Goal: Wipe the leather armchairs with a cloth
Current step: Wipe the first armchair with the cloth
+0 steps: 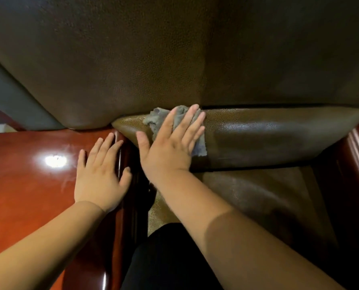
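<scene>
— Where is our cloth?
— On the armchair cushion, under our flat right hand.
— And our left hand?
— Flat, fingers spread, on the shiny wooden arm beside the cushion.

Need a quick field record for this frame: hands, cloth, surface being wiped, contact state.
left hand: flat, fingers straight, rests on glossy red wooden armrest
right hand: flat, fingers straight, presses grey cloth
grey cloth: crumpled, under right hand, on the leather cushion
leather cushion: brown, lying below the backrest
stage: wiping at the cushion's left end
</scene>
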